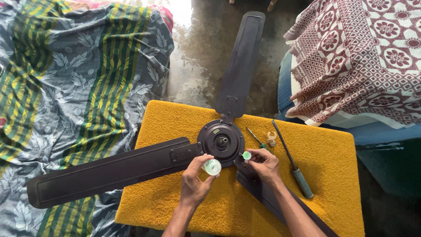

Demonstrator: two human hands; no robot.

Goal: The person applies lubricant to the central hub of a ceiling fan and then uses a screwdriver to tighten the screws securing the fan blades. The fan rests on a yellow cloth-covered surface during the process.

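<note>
A dark ceiling fan with three blades lies on a yellow towel-covered surface (329, 175), its round motor hub (220, 141) in the middle. My left hand (195, 180) holds a small clear bottle (212, 166) just below the hub. My right hand (264, 164) pinches the bottle's small green cap (247, 155) at the hub's lower right edge.
A small green-handled screwdriver (255, 138), a pale small fitting (272, 139) and a long tool with a grey-green handle (291, 160) lie right of the hub. A patterned blue-green cloth (74, 87) covers the left. A maroon-white patterned cloth (364, 57) drapes a seat at the upper right.
</note>
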